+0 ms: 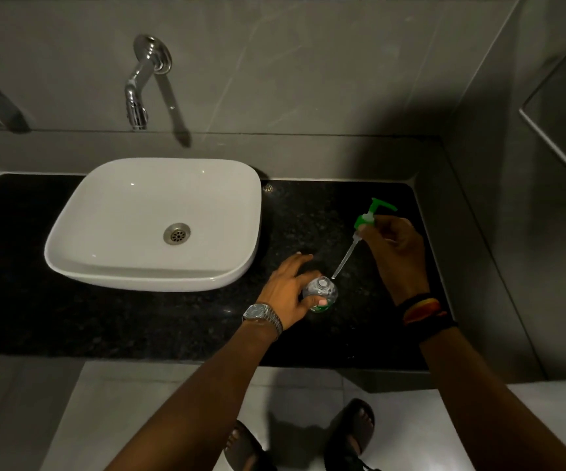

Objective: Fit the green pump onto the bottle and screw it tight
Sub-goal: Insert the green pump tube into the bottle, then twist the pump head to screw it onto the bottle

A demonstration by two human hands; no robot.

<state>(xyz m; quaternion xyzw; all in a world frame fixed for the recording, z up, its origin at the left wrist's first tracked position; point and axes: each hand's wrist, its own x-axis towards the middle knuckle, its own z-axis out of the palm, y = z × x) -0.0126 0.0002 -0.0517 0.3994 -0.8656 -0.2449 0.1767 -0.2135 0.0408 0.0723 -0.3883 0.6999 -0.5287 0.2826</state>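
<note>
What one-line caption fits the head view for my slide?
Left hand steadies the clear bottle on the black counter while the right hand angles the green pump toward its open neck.

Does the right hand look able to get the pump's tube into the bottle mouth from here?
Probably yes: the right hand holds the green pump, tube tip beside the bottle, whose mouth is uncovered; the left hand grips only its side.

On the black speckled stone tabletop (pixel 138 321), the white rounded ceramic basin (pixel 152 222) sits left, below the chrome wall tap (pixel 138 93). Right of the basin stands the clear plastic bottle (pixel 320 294). The green plastic pump (pixel 368 215) is above and behind the bottle, its tube tip just beside the bottle's mouth.
</note>
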